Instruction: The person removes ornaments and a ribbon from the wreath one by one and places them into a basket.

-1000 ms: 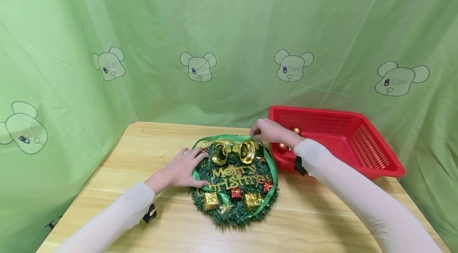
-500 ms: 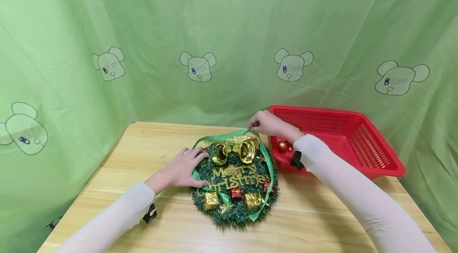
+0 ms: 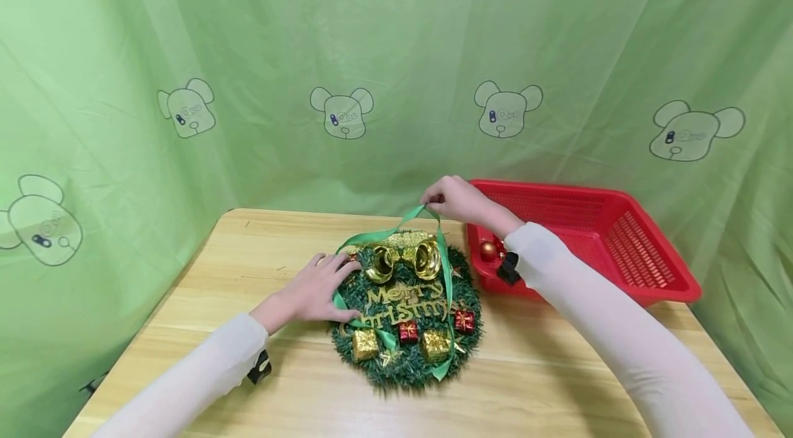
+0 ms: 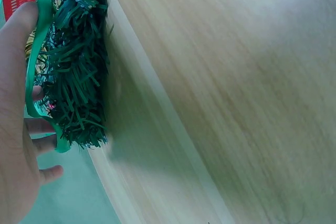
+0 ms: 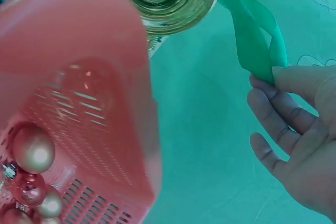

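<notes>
A round green tinsel wreath (image 3: 405, 377) lies on the table, bearing two gold bells (image 3: 427, 260), gold "Merry Christmas" lettering (image 3: 405, 314) and small gold and red gift boxes (image 3: 463, 321). A green ribbon (image 3: 446, 266) runs loosely over it. My right hand (image 3: 461, 202) pinches a bend of this ribbon between thumb and index finger, raised behind the wreath's upper right; the right wrist view shows the folded ribbon (image 5: 257, 45) hanging from the pinch. Fingers spread, my left hand (image 3: 314, 290) rests on the wreath's left edge, thumb against the ribbon (image 4: 32, 72).
A red plastic basket (image 3: 658, 245) stands at the table's back right, beside the wreath. Inside are several ornament balls (image 5: 34, 150). Green cloth (image 3: 396, 45) with bear-head prints hangs behind the wooden table (image 3: 260, 252).
My right hand has lifted the ribbon up and a little to the left, away from the wreath's top right. The ribbon's right strand has shifted inward over the lettering. The left hand stays put.
</notes>
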Action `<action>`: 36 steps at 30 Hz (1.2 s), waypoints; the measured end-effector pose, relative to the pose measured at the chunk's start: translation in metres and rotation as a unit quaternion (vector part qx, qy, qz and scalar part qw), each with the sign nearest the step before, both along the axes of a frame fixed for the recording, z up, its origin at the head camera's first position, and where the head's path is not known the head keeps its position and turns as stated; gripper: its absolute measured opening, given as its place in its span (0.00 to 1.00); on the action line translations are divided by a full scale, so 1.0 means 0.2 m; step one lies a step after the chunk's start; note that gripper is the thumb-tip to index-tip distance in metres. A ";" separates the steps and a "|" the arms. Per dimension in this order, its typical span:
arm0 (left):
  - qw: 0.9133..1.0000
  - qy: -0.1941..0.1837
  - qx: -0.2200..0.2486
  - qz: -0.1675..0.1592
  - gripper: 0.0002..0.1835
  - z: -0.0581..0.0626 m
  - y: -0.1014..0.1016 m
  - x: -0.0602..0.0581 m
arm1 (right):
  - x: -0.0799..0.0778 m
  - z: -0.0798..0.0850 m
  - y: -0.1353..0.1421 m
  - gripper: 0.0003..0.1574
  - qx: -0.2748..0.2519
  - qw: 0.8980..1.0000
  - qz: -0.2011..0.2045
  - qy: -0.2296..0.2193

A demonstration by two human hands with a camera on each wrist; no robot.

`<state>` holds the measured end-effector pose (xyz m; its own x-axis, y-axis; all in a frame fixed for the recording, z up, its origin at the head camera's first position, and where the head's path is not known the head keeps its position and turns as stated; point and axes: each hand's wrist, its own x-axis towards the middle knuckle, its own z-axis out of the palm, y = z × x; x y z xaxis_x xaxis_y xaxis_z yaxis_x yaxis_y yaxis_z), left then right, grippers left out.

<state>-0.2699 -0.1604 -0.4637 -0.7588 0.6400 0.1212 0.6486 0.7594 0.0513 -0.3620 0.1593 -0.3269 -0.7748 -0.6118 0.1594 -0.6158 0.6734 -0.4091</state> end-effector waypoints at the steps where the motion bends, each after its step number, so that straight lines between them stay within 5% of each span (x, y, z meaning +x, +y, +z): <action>1: 1.000 0.002 0.000 -0.001 0.51 0.00 0.00 0.00 | 0.00 0.01 0.00 0.11 0.000 1.000 -0.003 0.001; 17: 1.000 0.009 -0.008 0.000 0.51 0.03 0.01 -0.01 | 0.00 0.14 0.00 0.08 -0.004 1.000 -0.009 0.009; 26: 1.000 0.001 -0.009 0.004 0.51 0.02 0.01 0.00 | 0.01 0.20 0.06 0.08 -0.021 0.999 -0.005 -0.033; 36: 1.000 0.006 -0.004 0.000 0.51 0.01 0.01 0.01 | 0.02 0.28 0.17 0.10 -0.041 0.999 0.010 -0.031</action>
